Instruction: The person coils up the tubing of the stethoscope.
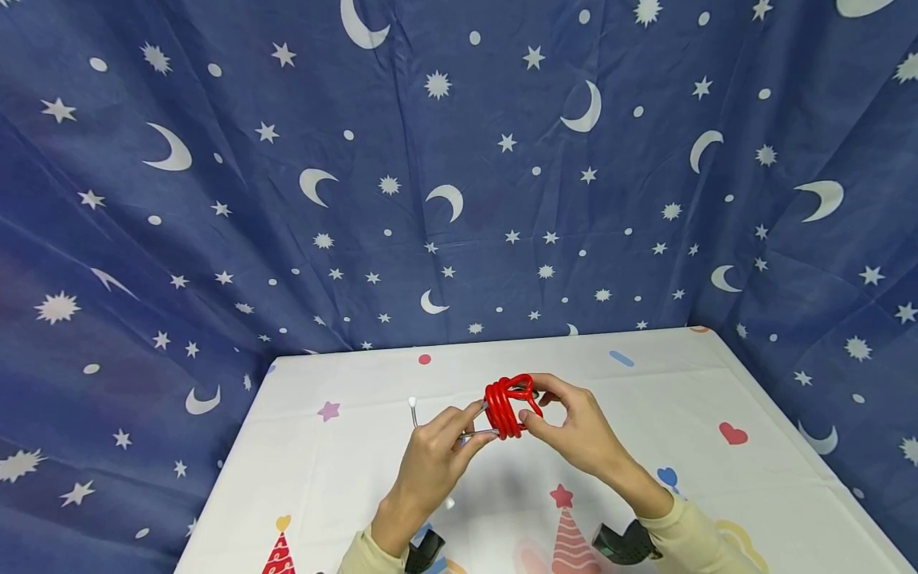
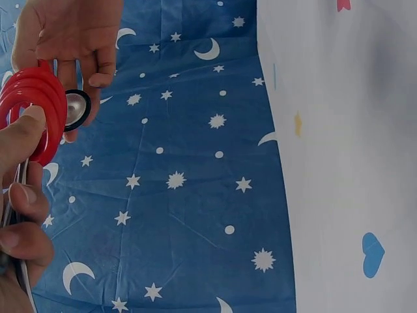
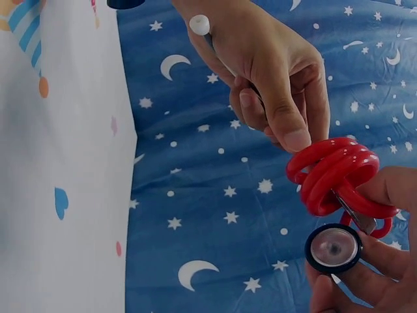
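A stethoscope (image 1: 502, 408) is held up above the table, its red tubing wound into a compact coil. My left hand (image 1: 430, 454) grips its metal ear tubes and the left side of the coil, with the thumb against the red loops. A white eartip (image 3: 199, 25) sticks out beyond that hand in the right wrist view. On the coil's other side, my right hand (image 1: 584, 430) pinches the end of the tubing between thumb and fingers. The round chest piece (image 3: 333, 248), dark-rimmed, hangs beside the right fingers, below the coil in the right wrist view.
Beneath the hands is a table (image 1: 344, 478) with a white cloth printed with hearts, stars and party hats. A blue curtain (image 1: 488, 199) with moons and stars hangs behind it and along both sides. Dark devices (image 1: 625, 544) sit at both wrists.
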`<action>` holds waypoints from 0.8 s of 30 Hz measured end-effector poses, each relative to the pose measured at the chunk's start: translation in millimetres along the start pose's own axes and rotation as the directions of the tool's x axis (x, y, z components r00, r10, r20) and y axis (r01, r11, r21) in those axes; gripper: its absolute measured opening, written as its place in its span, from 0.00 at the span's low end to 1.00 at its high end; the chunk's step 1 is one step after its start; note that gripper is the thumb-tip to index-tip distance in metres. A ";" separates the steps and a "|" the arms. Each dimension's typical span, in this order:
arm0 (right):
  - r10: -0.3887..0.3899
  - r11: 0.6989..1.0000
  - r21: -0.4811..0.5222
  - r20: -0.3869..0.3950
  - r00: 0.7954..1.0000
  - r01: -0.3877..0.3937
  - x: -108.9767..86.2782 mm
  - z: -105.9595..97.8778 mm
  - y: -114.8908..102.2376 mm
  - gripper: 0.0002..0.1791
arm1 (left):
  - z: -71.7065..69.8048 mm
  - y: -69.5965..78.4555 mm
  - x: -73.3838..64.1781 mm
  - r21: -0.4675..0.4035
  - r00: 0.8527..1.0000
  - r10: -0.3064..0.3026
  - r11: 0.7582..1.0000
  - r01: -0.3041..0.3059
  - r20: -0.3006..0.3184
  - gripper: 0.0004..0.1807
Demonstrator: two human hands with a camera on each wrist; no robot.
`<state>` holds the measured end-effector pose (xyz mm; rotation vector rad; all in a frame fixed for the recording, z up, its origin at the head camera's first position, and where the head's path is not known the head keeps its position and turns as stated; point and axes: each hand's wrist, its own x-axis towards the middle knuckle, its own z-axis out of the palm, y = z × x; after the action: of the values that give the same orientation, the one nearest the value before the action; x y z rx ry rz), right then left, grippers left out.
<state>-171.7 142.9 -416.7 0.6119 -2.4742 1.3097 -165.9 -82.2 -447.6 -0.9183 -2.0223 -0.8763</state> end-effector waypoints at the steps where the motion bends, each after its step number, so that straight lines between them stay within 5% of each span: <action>1: 0.000 1.000 0.004 -0.009 1.000 0.000 -0.1 0.3 0.0 0.23 | 0.2 -0.3 -0.2 0.002 1.000 -0.005 1.000 0.005 0.001 0.22; 11: -0.033 0.995 0.089 -0.102 0.994 0.042 -2.2 4.1 1.2 0.19 | -0.7 0.0 -0.4 0.017 0.996 -0.080 0.997 0.080 0.039 0.23; 24: -0.030 0.966 0.251 -0.153 0.988 0.068 -8.1 8.2 -2.8 0.20 | 0.6 -1.1 1.1 0.043 1.000 -0.005 0.999 0.005 -0.004 0.24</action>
<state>-163.7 136.5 -422.7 0.6054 -2.1766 1.6073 -167.6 -81.9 -447.3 -0.8879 -2.0329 -0.8336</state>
